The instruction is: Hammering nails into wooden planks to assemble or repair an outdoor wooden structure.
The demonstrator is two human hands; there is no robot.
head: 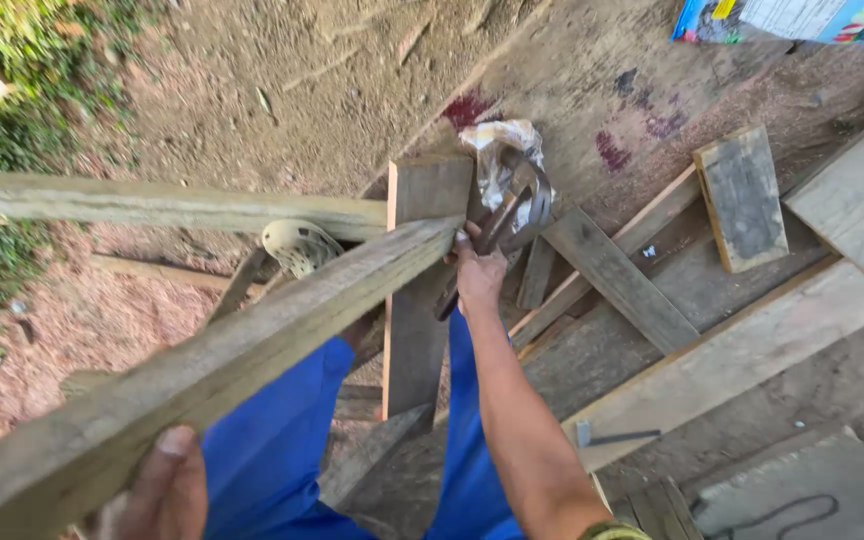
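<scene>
My left hand [157,495] grips the near end of a long weathered wooden beam [252,340] that runs diagonally up to the middle of the view. Its far end rests against an upright grey plank [420,290]. My right hand [479,272] is closed around the handles of rusty metal pincers [512,215], just right of the beam's far end. The pincers' curved jaws point up toward a crumpled plastic bag [500,150]. My blue trouser legs show below the beam.
A second long beam [152,205] lies across the left. Loose boards [620,280] and a short block [742,195] lie on the ground at right. A hammer [612,437] rests on a wide plank. A pale perforated round object [297,245] sits behind the beams.
</scene>
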